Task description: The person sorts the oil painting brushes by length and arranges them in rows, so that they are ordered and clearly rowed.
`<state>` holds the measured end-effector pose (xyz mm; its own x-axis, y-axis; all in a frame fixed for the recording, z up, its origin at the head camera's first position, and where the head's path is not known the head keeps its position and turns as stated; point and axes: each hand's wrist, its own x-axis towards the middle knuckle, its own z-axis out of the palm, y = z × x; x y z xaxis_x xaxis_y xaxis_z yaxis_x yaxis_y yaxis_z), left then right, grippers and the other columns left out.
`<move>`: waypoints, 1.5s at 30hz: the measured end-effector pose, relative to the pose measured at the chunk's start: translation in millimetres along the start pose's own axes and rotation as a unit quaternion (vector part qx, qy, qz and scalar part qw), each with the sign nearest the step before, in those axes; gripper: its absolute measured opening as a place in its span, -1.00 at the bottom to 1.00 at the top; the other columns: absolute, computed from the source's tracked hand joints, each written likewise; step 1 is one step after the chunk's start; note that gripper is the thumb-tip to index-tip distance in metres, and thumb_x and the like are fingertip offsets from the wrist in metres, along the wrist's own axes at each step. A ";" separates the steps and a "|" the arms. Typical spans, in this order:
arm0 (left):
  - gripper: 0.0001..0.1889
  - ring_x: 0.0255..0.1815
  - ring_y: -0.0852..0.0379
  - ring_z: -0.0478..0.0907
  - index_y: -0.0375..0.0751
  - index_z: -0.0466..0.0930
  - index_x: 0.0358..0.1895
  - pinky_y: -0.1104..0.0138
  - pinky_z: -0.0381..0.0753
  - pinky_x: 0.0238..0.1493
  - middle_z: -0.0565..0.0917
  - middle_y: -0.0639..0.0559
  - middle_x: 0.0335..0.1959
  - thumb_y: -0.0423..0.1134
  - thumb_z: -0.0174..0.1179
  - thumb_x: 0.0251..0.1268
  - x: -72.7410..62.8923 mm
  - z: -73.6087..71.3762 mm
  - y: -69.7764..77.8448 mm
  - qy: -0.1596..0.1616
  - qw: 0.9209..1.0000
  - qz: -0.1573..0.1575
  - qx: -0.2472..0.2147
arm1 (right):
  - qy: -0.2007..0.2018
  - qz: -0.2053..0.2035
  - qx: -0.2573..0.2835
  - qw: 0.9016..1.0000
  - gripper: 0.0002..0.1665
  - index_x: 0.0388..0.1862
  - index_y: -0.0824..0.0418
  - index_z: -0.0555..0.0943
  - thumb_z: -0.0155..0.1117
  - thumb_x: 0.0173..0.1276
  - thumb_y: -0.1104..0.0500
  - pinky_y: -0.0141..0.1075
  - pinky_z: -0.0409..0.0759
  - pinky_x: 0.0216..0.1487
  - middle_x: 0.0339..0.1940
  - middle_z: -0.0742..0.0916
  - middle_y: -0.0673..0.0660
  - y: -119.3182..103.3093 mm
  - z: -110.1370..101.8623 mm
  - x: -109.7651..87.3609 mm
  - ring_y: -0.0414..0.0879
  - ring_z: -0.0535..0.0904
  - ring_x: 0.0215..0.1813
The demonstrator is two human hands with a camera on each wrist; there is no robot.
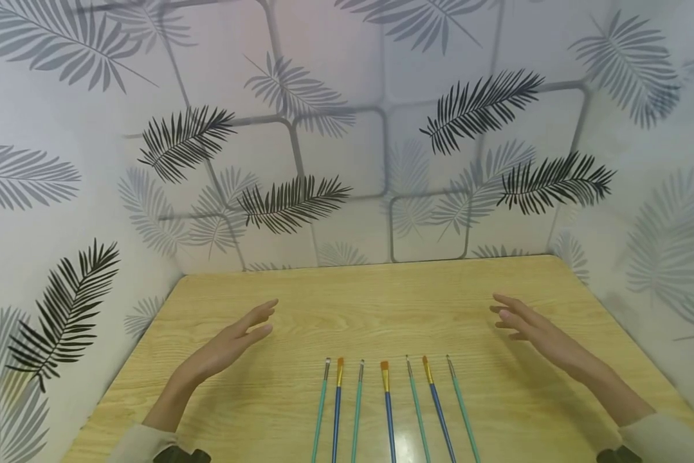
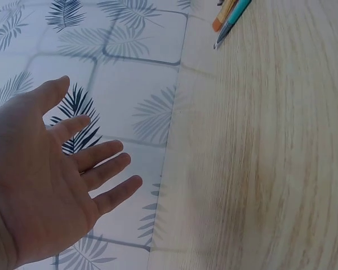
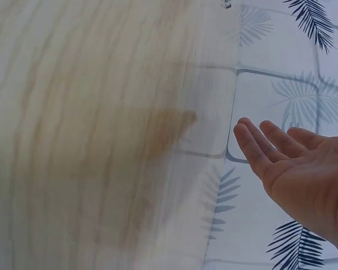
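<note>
- Pale sleeves (image 1: 141, 445) above a wood-grain table (image 1: 370, 302).
- Left hand (image 1: 229, 347): raised over it, fingers loosely extended, nothing held.
- Right hand (image 1: 540, 333): mirrors that, equally loose, also holding nothing.
- Seven teal or blue paintbrushes (image 1: 389, 411): rowed between the hands, lengths pointing forward, bristles (image 1: 384, 366) foremost; I can't call either hand nearer.

From here I read no words, numbers or signs on the paintbrushes (image 1: 389, 411) between left hand (image 1: 228, 349) and right hand (image 1: 546, 339), or the wall (image 1: 347, 228) beyond.
</note>
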<state>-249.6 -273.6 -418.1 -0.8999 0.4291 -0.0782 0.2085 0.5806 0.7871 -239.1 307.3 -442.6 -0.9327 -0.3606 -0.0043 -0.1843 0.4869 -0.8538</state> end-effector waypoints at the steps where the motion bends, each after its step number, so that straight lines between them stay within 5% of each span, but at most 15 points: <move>1: -0.41 0.61 -0.28 0.03 0.48 -0.10 0.57 -0.41 0.06 0.41 0.11 0.01 0.62 0.20 -0.18 0.58 -0.6 0.6 0.1 -0.002 1.000 -0.001 -0.003 | -0.002 0.003 0.004 1.000 -0.31 0.64 0.12 -0.07 -0.33 0.69 -0.11 0.49 0.27 0.22 0.58 0.25 0.36 -0.2 0.5 -0.5 0.39 0.32 0.44; 4: -0.44 0.62 -0.27 0.02 0.53 -0.09 0.55 -0.43 0.02 0.41 0.12 0.04 0.61 0.21 -0.20 0.59 -2.2 1.7 1.2 -0.005 1.000 -0.008 -0.014 | -0.006 0.004 0.014 1.000 -0.33 0.64 0.10 -0.03 -0.33 0.69 -0.12 0.43 0.32 0.25 0.56 0.28 0.34 -0.4 1.5 -1.9 0.35 0.37 0.43; 9: -0.44 0.60 -0.28 0.06 0.45 -0.08 0.57 -0.45 -0.05 0.42 0.13 0.03 0.61 0.18 -0.22 0.60 -4.3 2.7 5.3 -0.016 0.999 -0.010 -0.043 | -0.011 -0.025 0.037 0.999 -0.40 0.61 0.08 0.05 -0.35 0.70 -0.06 -0.14 0.58 0.26 0.53 0.33 0.33 3.8 1.1 -2.9 0.10 0.50 0.37; 13: -0.45 0.57 -0.30 0.12 0.43 -0.09 0.57 -0.47 -0.07 0.40 0.13 -0.01 0.61 0.15 -0.25 0.63 -4.9 3.4 9.4 -0.030 0.997 -0.002 -0.067 | -0.025 -0.040 0.067 0.997 -0.43 0.61 0.08 0.06 -0.37 0.71 0.00 -0.30 0.60 0.21 0.53 0.32 0.36 6.6 1.2 -2.2 0.00 0.54 0.35; 28: -0.52 0.41 -0.08 0.41 0.39 0.07 0.54 -0.08 0.36 0.41 0.36 -0.02 0.49 0.09 -0.23 0.64 -17.2 12.9 14.2 -0.014 0.993 0.019 -0.112 | -0.078 -0.088 0.151 0.982 -0.45 0.59 0.22 0.04 -0.41 0.71 0.15 -0.19 0.63 0.21 0.50 0.41 0.30 9.0 3.2 -6.5 0.15 0.58 0.30; 36: -0.53 0.20 -0.10 0.61 0.25 0.14 0.53 0.14 0.58 0.24 0.57 -0.10 0.32 0.05 -0.22 0.65 -18.1 31.0 19.0 -0.048 0.990 0.022 -0.127 | -0.071 0.004 0.165 0.984 -0.45 0.50 0.25 0.20 -0.28 0.70 0.01 -0.09 0.67 0.14 0.37 0.59 0.22 2.5 4.3 -10.9 0.20 0.65 0.18; 45: -0.53 0.04 -0.13 0.68 0.06 0.24 0.48 0.10 0.65 0.09 0.65 -0.16 0.17 0.03 -0.12 0.62 -19.1 31.3 31.3 -0.055 0.990 0.018 -0.132 | -0.073 0.022 0.166 0.983 -0.44 0.48 0.29 0.24 -0.18 0.68 0.01 0.02 0.67 0.10 0.33 0.59 0.32 -11.5 17.3 -5.9 0.25 0.68 0.11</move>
<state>-213.9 -242.0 -411.1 -0.8436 0.5271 -0.1022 0.1184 0.3683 0.9222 -226.1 290.1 -441.8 -0.8784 -0.4674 -0.1001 -0.0097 0.2267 -0.9739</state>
